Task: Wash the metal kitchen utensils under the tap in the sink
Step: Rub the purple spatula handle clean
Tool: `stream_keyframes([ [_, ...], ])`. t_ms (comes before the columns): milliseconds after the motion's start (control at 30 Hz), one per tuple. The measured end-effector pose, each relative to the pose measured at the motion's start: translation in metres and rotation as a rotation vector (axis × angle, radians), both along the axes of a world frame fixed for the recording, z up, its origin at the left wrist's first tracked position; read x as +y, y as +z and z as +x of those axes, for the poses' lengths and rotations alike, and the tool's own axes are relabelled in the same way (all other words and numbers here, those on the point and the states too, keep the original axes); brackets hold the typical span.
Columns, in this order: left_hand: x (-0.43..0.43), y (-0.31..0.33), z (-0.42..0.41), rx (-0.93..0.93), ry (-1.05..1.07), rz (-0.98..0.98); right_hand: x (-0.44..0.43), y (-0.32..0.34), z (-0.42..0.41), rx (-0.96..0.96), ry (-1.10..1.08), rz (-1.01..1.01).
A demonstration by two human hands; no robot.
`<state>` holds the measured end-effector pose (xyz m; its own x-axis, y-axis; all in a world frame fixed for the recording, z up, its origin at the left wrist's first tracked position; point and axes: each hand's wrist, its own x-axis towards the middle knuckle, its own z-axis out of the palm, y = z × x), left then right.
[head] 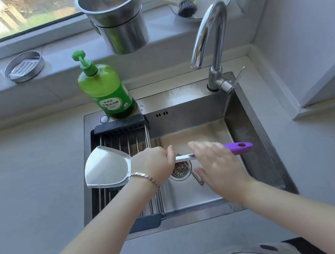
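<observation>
shiny spatula (pixel 108 166), broad blade, purple handle, over sink (pixel 178 94). left hand (pixel 152 162) grips shaft; right hand (pixel 214 163) flat, fingers straight.

the only writing sits on the green pump bottle (pixel 102 86): its label (pixel 115 110) carries a white band (pixel 111 103) with a row of dark chinese characters, a smaller line above it and a small round emblem (pixel 127 105) at the lower right. all of it is too blurred and small to read with certainty; no word, brand or number can be made out.
</observation>
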<state>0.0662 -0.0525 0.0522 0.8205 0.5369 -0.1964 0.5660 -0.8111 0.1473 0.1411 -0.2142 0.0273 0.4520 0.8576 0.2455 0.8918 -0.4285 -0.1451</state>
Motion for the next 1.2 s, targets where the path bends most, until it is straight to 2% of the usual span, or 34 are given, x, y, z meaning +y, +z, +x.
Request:
stream_keyframes([
  [100, 0.002, -0.002, -0.009, 0.000, 0.066, -0.053, -0.010, 0.002, 0.018, 0.080, -0.101, 0.020],
  [167, -0.002, -0.004, -0.011, -0.014, 0.100, -0.087, -0.003, 0.006, 0.012, 0.110, -0.094, 0.023],
  [300, -0.004, -0.007, -0.014, -0.060, 0.163, -0.139, 0.004, 0.011, 0.004, -0.011, 0.043, -0.055],
  [467, -0.001, -0.005, -0.024, -0.098, 0.258, -0.185, -0.001, 0.021, 0.023, 0.049, -0.080, 0.003],
  [600, -0.005, 0.000, -0.020, -0.113, 0.265, -0.222, 0.005, 0.017, 0.008, -0.060, 0.098, 0.049],
  [667, -0.003, 0.002, -0.021, -0.128, 0.266, -0.235, 0.004, 0.025, 0.024, -0.042, 0.088, 0.047],
  [767, -0.002, 0.006, -0.024, -0.131, 0.249, -0.220, -0.003, 0.037, 0.050, 0.066, 0.001, 0.025],
  [833, -0.003, 0.008, -0.026, -0.132, 0.222, -0.181, -0.003, 0.040, 0.061, 0.172, -0.128, -0.116],
  [867, -0.004, 0.008, -0.027, -0.132, 0.204, -0.153, -0.002, 0.038, 0.067, 0.309, -0.201, -0.210],
  [967, -0.008, 0.011, -0.030, -0.142, 0.139, -0.013, 0.001, 0.036, 0.082, 0.931, -0.421, -0.402],
  [1000, -0.009, 0.012, -0.031, -0.151, 0.115, 0.020, 0.000, 0.036, 0.082, 1.046, -0.469, -0.434],
  [1033, -0.011, 0.012, -0.031, -0.146, 0.095, 0.036, -0.001, 0.034, 0.080, 1.062, -0.498, -0.439],
  [1067, -0.012, 0.011, -0.031, -0.128, 0.088, 0.033, 0.000, 0.033, 0.076, 0.988, -0.528, -0.425],
  [1133, -0.012, 0.007, -0.030, -0.082, 0.106, -0.022, 0.001, 0.029, 0.063, 0.641, -0.521, -0.317],
  [1200, -0.013, 0.003, -0.026, -0.036, 0.128, -0.129, 0.005, 0.028, 0.045, 0.247, -0.296, -0.093],
])
